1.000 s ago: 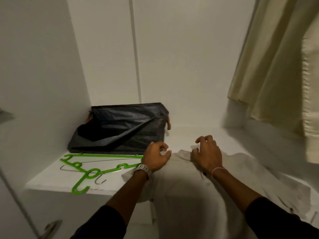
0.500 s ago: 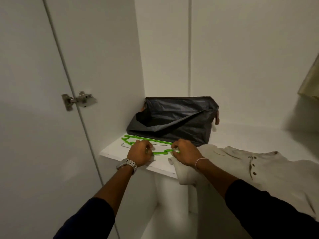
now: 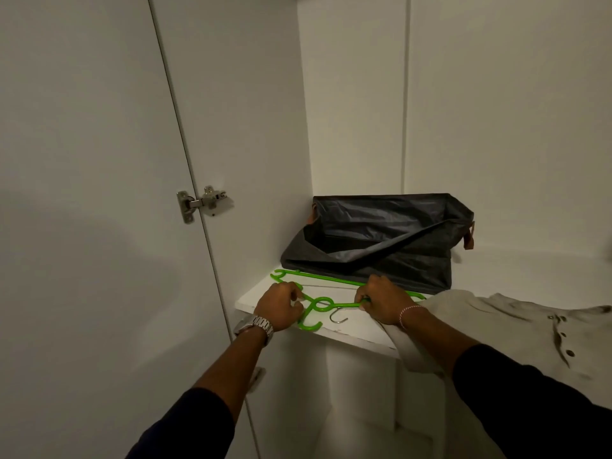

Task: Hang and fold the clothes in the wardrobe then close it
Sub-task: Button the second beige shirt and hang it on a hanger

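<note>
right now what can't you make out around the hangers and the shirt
- Green hanger, head view: both ends hidden under the left hand and right hand.
- How many hangers: a second green bar and a metal hook overlap; count unclear.
- Beige shirt: cut off by the right edge, lower part behind the right sleeve.
- Black bag: its inside is too dark to see.
</note>
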